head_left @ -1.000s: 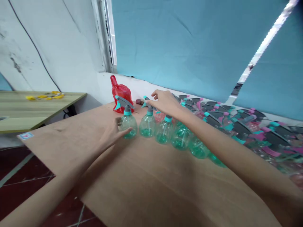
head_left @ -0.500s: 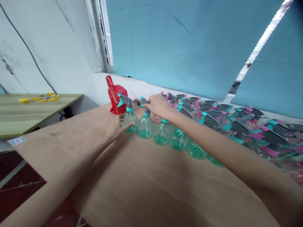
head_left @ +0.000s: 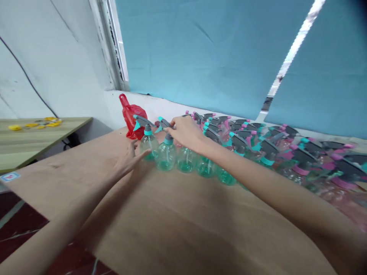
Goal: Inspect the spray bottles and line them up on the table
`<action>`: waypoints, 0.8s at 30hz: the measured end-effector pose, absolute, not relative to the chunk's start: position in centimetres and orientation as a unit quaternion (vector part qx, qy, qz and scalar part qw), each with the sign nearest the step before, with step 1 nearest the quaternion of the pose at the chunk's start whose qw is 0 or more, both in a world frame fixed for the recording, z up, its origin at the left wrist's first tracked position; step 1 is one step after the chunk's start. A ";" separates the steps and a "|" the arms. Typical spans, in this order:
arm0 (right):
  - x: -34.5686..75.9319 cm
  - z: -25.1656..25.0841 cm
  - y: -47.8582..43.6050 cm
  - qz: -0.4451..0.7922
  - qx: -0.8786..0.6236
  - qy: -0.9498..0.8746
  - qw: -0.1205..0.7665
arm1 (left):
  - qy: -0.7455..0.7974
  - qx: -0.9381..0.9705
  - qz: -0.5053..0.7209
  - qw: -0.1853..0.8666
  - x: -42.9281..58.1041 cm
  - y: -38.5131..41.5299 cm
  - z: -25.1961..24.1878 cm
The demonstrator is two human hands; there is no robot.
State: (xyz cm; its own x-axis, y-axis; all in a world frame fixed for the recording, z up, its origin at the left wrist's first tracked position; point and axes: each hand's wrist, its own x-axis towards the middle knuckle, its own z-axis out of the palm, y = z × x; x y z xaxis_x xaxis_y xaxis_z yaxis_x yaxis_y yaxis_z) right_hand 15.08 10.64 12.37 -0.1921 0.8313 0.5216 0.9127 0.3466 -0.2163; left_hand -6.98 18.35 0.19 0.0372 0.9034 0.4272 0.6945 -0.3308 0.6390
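Observation:
A row of clear green spray bottles with grey and turquoise trigger heads stands on the wooden table point(head_left: 160, 214). My right hand point(head_left: 186, 131) has its fingers closed on the trigger head of the second spray bottle point(head_left: 166, 156) from the left. My left hand point(head_left: 129, 158) is open beside the leftmost spray bottle point(head_left: 148, 143). Its thumb stretches across the front of that bottle, and its fingers are spread on the left side. Whether the thumb touches the bottle I cannot tell. My right forearm hides parts of the bottles farther along the row.
Behind and to the right stand several more spray bottles point(head_left: 304, 158) with pink or turquoise parts. A red plastic bag point(head_left: 133, 118) is at the back by the wall. On a separate table point(head_left: 34, 141) at the left lie yellow pieces point(head_left: 51, 121).
The view has turned slightly right. The second bottle has come a little nearer to me against its neighbours, with my right hand on it. My left fingers have moved off the leftmost bottle.

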 end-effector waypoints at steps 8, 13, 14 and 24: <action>19.3 11.9 -1.4 -0.084 -0.581 -0.771 0.245 | 0.460 0.752 0.450 0.142 -2.8 8.3 0.4; 23.5 11.2 -8.4 -0.107 -0.631 -0.730 0.237 | 0.270 0.863 0.322 0.281 4.2 -0.1 -0.3; 24.4 11.1 -9.5 -0.113 -0.638 -0.722 0.241 | 0.247 0.874 0.297 0.297 5.6 -1.3 -0.3; 33.5 8.0 -16.0 -0.026 -0.623 -0.682 0.382 | 0.178 0.901 0.220 0.328 17.2 -6.3 -1.1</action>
